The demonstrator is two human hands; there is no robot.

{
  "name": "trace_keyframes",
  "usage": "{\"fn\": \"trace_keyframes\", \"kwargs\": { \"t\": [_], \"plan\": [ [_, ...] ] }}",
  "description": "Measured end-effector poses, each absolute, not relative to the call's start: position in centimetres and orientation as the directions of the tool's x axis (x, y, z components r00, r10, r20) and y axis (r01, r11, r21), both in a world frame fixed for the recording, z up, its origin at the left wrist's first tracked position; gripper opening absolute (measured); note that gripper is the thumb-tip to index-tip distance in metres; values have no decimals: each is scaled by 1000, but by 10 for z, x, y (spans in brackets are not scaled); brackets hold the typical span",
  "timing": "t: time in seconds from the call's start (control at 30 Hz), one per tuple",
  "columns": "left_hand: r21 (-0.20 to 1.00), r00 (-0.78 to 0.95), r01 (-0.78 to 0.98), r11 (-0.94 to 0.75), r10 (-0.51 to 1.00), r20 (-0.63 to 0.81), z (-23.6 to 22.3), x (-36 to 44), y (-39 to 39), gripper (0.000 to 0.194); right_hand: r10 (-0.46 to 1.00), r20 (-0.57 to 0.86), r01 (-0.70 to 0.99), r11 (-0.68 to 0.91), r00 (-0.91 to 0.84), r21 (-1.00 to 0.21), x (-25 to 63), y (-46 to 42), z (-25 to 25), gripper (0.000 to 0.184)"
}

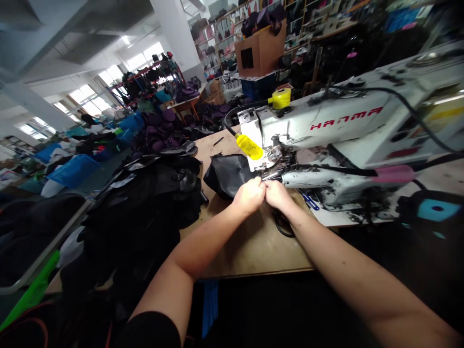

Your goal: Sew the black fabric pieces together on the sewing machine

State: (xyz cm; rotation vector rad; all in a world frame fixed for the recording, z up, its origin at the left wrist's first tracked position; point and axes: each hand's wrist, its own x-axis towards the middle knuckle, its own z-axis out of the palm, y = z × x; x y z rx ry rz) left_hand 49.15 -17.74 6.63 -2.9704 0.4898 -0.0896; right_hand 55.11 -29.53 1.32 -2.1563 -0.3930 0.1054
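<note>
My left hand (pixel 250 195) and my right hand (pixel 278 195) sit close together, knuckles touching, at the front of a white HANMA industrial sewing machine (pixel 344 121). A black fabric piece (pixel 226 175), perhaps a bag part, lies on the wooden worktable (pixel 253 246) and runs into my left hand's closed fingers. My right fingers are curled, and what they hold is hidden. The machine's needle area (pixel 275 153) is just beyond my hands. A small black cord loop (pixel 279 224) lies below my right hand.
A large heap of black bags (pixel 145 203) rises left of the table, with purple pieces (pixel 163 130) beyond it. A yellow-taped spool (pixel 281 98) sits on the machine. Black cables run across it. Blue bins, shelves of bags and a cardboard box stand behind.
</note>
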Motion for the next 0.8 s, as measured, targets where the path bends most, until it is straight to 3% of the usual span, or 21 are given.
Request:
{"fn": "trace_keyframes", "kwargs": {
  "t": [0.13, 0.23, 0.33, 0.43, 0.53, 0.67, 0.73, 0.8],
  "plan": [
    [-228, 935, -331, -916, -351, 50, 72, 485, -171, 35, 261, 55, 198, -562, 964, -803, 551, -291, 8, 29],
    [-279, 899, -414, -866, -438, 27, 83, 474, -155, 37, 251, 29, 153, -489, 968, -859, 546, -291, 4, 31],
    [-319, 839, -531, -785, -539, -71, 93, 470, -136, 41, 314, 9, 125, -352, 950, -928, 538, -296, 2, 27],
    [-351, 781, -612, -709, -611, -129, 99, 476, -123, 49, 392, 71, 200, -302, 917, -932, 531, -303, 2, 21],
    [-335, 754, -644, -688, -646, -123, 99, 483, -118, 48, 389, 153, 324, -424, 908, -846, 528, -305, 6, 21],
    [-344, 720, -675, -653, -684, -115, 97, 487, -115, 47, 304, 194, 357, -695, 933, -624, 525, -297, 9, 25],
    [-382, 721, -661, -646, -687, -85, 98, 487, -112, 45, 285, 233, 368, -739, 930, -565, 523, -294, 6, 30],
    [-421, 717, -653, -630, -693, -74, 100, 487, -109, 41, 268, 300, 399, -698, 916, -594, 521, -294, 0, 32]
  ]
}}
